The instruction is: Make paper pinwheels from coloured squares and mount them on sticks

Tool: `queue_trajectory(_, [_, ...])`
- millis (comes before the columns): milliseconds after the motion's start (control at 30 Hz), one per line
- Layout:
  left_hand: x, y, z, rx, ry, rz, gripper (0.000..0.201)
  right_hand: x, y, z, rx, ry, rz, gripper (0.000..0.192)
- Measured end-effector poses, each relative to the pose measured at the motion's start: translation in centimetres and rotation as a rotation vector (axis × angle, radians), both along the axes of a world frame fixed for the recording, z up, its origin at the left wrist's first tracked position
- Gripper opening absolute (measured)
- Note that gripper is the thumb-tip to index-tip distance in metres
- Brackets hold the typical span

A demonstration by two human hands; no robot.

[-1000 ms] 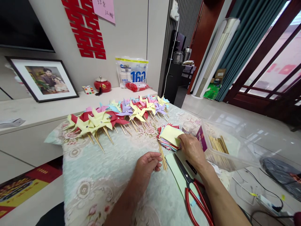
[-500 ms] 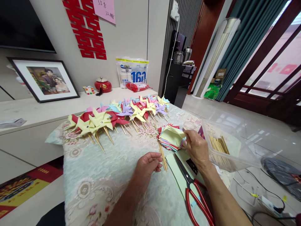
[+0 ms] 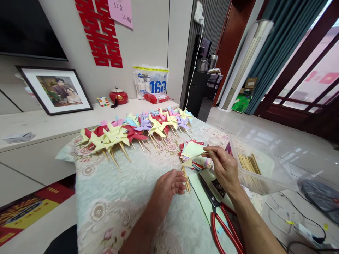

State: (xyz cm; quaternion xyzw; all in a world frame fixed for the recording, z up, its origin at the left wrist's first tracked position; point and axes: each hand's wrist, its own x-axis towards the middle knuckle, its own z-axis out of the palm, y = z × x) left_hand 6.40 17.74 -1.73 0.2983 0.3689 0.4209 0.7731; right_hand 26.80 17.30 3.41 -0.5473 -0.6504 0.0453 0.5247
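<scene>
Between thumb and fingers, my right hand [image 3: 221, 166] pinches a pale yellow-green paper sheet [image 3: 194, 149], lifted at its edge over a stack of colored cut papers [image 3: 185, 153]. My left hand [image 3: 171, 184] is open, its fingers loosely curved and nothing in it. Just beside its fingertips lie a few thin wooden sticks [image 3: 186, 181]. Red-handled scissors [image 3: 215, 204] rest on light green paper [image 3: 197, 188] below my right hand. A small box of dark pieces [image 3: 218, 187] sits partly hidden by my right wrist.
Finished paper pinwheels [image 3: 137, 127] on sticks line the far side of the cloth-covered table [image 3: 111, 197]. A clear plastic bin [image 3: 275, 180] with wooden sticks [image 3: 250, 164] stands at the right. Behind are a framed photo [image 3: 57, 90], a red jar [image 3: 118, 97] and a bag of cups [image 3: 151, 83].
My right hand has drawn the paper sheet up from the stack and slightly toward me. My left hand has turned and its fingers have opened. The view has shifted slightly.
</scene>
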Motion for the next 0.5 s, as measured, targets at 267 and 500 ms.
queue_trajectory(267, [-0.9,0.0,1.6,-0.048,-0.251,-0.049,0.061,-0.9,-0.4,0.8,-0.054,-0.12,0.354,0.018])
queue_trajectory(500, [-1.7,0.2,0.5,0.081,-0.086,0.091,0.044,-1.4,-0.4,0.5,-0.184,-0.103,0.465,0.022])
